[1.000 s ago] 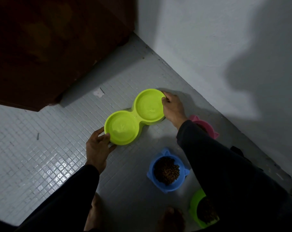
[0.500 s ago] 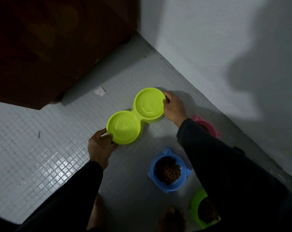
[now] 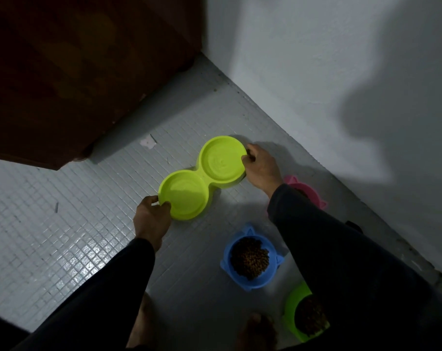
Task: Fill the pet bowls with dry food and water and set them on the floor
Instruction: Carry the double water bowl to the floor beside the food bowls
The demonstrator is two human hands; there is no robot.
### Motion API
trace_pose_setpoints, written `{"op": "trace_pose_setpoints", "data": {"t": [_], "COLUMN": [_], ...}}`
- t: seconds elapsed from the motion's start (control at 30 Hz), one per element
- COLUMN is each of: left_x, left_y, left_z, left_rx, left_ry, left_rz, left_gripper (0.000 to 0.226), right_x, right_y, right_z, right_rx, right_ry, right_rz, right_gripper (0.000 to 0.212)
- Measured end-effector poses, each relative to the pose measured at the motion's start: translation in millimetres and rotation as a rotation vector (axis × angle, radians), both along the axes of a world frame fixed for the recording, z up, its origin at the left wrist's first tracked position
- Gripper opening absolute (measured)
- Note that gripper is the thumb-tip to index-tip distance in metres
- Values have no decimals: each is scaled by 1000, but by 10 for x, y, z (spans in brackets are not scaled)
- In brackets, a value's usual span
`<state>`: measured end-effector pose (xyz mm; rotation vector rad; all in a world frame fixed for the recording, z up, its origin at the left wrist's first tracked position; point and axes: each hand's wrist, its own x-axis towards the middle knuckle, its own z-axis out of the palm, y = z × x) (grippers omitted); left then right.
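head view: a person's left hand (image 3: 151, 219) and right hand (image 3: 261, 168) pinch opposite rims of the double bowl (image 3: 202, 178), low over or on the tiled floor (image 3: 63, 224), seemingly holding water. blue bowl (image 3: 250, 257) and green bowl (image 3: 303, 312) sit filled with kibble; the pink bowl (image 3: 313, 193) is half hidden. wall (image 3: 316, 84) close on the right, cabinet (image 3: 75, 72) behind, open floor to the left.

Kibble (image 3: 249, 257) in bowl (image 3: 250, 283), on floor (image 3: 63, 236)
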<state>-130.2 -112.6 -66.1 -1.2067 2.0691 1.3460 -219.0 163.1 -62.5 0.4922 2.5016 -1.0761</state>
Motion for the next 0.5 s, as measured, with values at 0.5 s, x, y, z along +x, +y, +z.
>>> {"op": "trace_pose_setpoints", "data": {"t": [0.5], "left_x": [-230], "left_y": [71], "left_z": [1095], "left_rx": [-247], "left_ry": [-69], "left_rz": [-603], "left_gripper": [43], "right_x": [384], "right_y": [97], "right_z": [1039], "right_rx": [138], "right_ry": [-171], "right_rz": [282], "right_gripper": [49]}}
